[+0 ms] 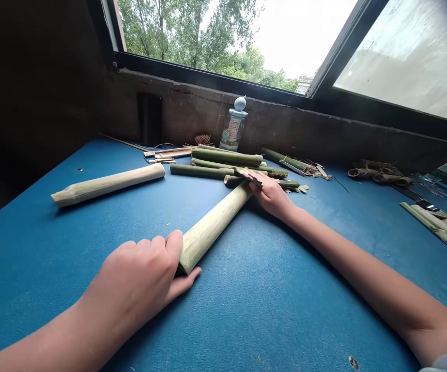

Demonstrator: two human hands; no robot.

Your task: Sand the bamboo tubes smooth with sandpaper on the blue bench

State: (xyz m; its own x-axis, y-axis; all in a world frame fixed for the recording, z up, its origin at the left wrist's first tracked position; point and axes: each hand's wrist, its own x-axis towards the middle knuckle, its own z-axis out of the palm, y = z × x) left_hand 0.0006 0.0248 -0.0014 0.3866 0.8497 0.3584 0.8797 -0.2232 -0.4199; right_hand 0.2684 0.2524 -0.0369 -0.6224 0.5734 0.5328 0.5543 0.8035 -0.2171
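A pale, peeled bamboo tube (217, 219) slants away from me over the blue table. My left hand (143, 268) grips its near end, fingers over the top and thumb beneath. At the tube's far end, my right hand (272, 195) is closed on a worn, folded piece of sandpaper (248, 177) laid against the surface. The tube's far tip is hidden by that hand and sheet. Another peeled bamboo tube (110, 185) lies to the left, apart from both hands. Green bamboo pieces (227, 156) are piled just beyond my right hand.
A bottle with a blue ball top (235, 126) stands behind the pile on the blue table (270, 305). Bamboo strips (169, 154) lie at the back left. Short brown tubes (380, 174) and split bamboo (440, 227) lie right. A window (215, 72) is above.
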